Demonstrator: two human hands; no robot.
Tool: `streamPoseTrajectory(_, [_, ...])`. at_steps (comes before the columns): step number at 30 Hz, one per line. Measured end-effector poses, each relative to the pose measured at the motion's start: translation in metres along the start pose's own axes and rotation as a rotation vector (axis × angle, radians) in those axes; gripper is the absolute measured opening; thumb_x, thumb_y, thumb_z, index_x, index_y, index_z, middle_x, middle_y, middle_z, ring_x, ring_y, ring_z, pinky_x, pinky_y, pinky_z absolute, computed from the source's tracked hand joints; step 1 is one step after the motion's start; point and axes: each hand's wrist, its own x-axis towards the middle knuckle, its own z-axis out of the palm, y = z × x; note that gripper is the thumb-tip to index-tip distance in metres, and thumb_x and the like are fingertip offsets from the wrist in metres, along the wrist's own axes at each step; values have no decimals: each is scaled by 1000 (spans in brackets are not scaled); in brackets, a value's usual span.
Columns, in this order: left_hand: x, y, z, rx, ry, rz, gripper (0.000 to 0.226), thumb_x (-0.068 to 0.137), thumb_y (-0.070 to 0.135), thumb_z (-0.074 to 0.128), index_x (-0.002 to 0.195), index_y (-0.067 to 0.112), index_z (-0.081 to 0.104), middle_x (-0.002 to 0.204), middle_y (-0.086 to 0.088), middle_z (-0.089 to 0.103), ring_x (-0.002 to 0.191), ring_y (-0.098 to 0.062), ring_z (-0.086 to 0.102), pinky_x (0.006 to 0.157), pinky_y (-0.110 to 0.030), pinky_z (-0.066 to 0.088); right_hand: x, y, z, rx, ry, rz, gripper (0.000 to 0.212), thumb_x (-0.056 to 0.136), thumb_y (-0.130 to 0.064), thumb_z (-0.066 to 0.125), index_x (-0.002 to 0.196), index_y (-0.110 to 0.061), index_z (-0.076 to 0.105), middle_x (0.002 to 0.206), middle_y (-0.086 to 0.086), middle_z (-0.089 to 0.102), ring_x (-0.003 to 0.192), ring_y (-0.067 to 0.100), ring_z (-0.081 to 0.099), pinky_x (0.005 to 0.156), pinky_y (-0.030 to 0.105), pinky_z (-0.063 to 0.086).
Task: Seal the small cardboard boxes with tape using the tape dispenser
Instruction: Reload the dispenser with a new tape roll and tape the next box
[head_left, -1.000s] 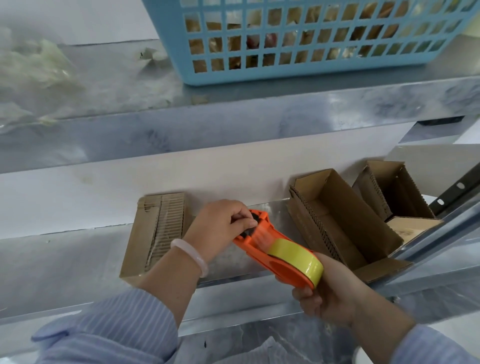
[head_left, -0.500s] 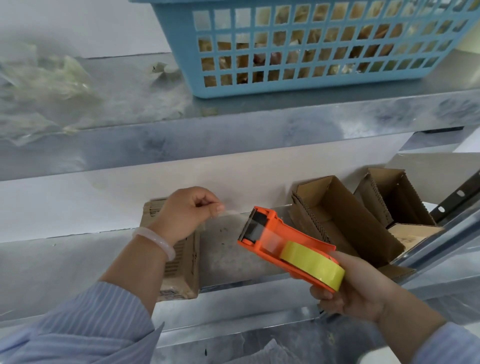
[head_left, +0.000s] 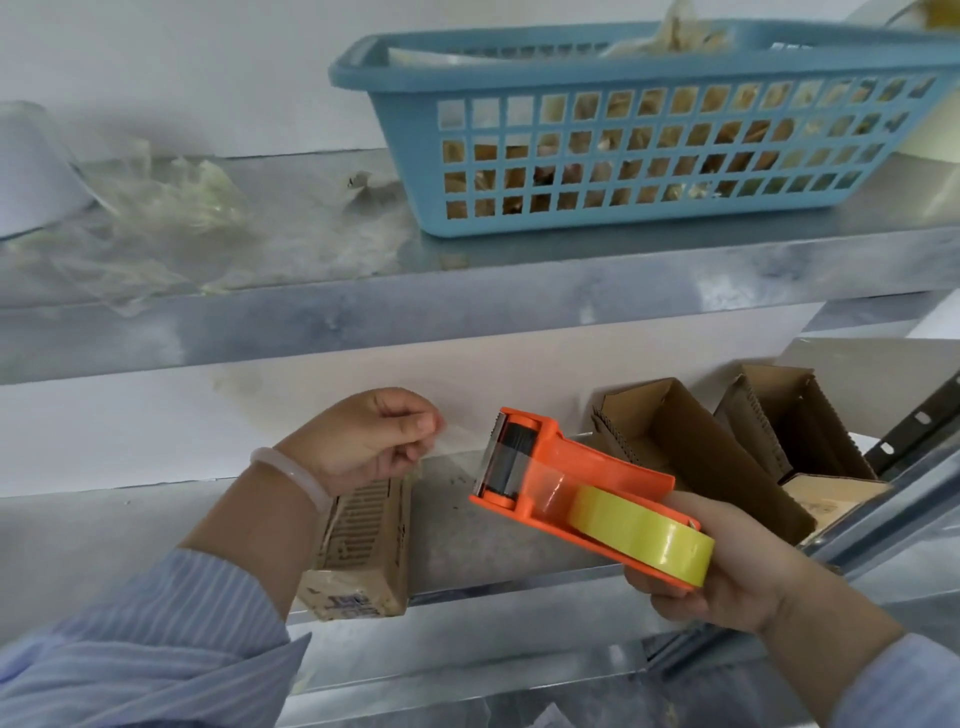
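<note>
My right hand (head_left: 727, 571) grips an orange tape dispenser (head_left: 561, 483) with a yellow tape roll (head_left: 644, 535), held above the lower metal shelf (head_left: 493, 540). My left hand (head_left: 363, 441) pinches the clear tape end (head_left: 457, 441), a short strip stretched from the dispenser's cutter. Under my left wrist lies a closed small cardboard box (head_left: 363, 551) on the shelf. Two open cardboard boxes (head_left: 691, 447), (head_left: 795, 415) lean at the right of the same shelf.
A blue plastic basket (head_left: 639, 130) with bagged items stands on the upper metal shelf (head_left: 467, 306). Crumpled clear plastic (head_left: 156, 208) and a white bowl (head_left: 31, 171) sit at its left. A black slotted rail (head_left: 919, 421) runs at the far right.
My left hand left the dispenser's cutter and moved left, drawing out a strip of clear tape. The dispenser shifted slightly right and up, and the view tilted up.
</note>
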Motion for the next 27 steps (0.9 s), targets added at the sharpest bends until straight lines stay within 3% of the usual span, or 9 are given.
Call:
streamPoseTrajectory(3, [1,-14,4,-251,-80,-53,45,38,38,100,67,16,73,61,0,57,51,-8,48,51,-21,41,2,-2,4,7,-97,2,68,47,-29,95,97,1,62,73,19,52,42,18,46,35,19,33])
streamPoseTrajectory(8, [4,-33,19,-495,-133,-111,35,62,34,92,85,14,74,74,-4,54,66,-14,48,64,-27,39,13,3,7,61,-177,7,70,54,-28,94,103,-1,53,70,15,48,41,18,44,35,20,36])
streamPoseTrajectory(10, [6,-36,26,-559,-44,-146,25,85,31,73,100,11,75,91,-10,54,79,-18,45,70,-30,38,17,6,8,92,-183,-4,66,54,-25,94,102,-1,56,75,16,46,41,18,43,35,20,36])
streamPoseTrajectory(13, [13,-37,32,-575,223,-221,30,102,23,48,110,3,70,93,-11,60,74,-16,52,60,-24,47,20,6,14,112,-143,-52,64,48,-24,94,96,-4,57,77,16,42,40,17,40,33,19,33])
streamPoseTrajectory(15, [14,-32,36,-586,379,-186,31,104,20,46,119,1,64,94,-12,62,67,-15,57,54,-22,49,20,5,20,93,-72,-98,52,53,-24,89,91,-6,59,73,14,44,40,15,39,33,19,30])
streamPoseTrajectory(17, [6,-26,45,-628,462,-137,26,104,19,44,113,5,64,82,-10,64,58,-15,60,49,-22,52,22,6,25,104,33,-148,34,64,-21,77,90,-10,58,73,11,43,42,14,38,34,20,30])
streamPoseTrajectory(20, [-13,-23,65,-660,549,-139,19,101,18,49,110,7,61,85,-12,64,68,-20,63,59,-33,58,28,11,34,130,238,-291,14,80,-21,61,90,-12,62,75,11,47,50,16,43,42,25,37])
streamPoseTrajectory(23, [-28,-24,94,-527,447,-212,25,99,28,53,106,6,62,91,-14,69,81,-26,65,78,-44,56,36,20,42,21,453,-499,19,98,-19,50,112,-20,63,85,9,68,71,25,62,58,39,50])
streamPoseTrajectory(27, [-30,-17,124,-268,206,-146,30,96,44,56,101,17,69,89,0,76,92,-21,70,96,-49,53,41,35,58,-324,588,-761,31,99,-22,53,112,-51,53,103,-8,66,83,9,69,57,34,58])
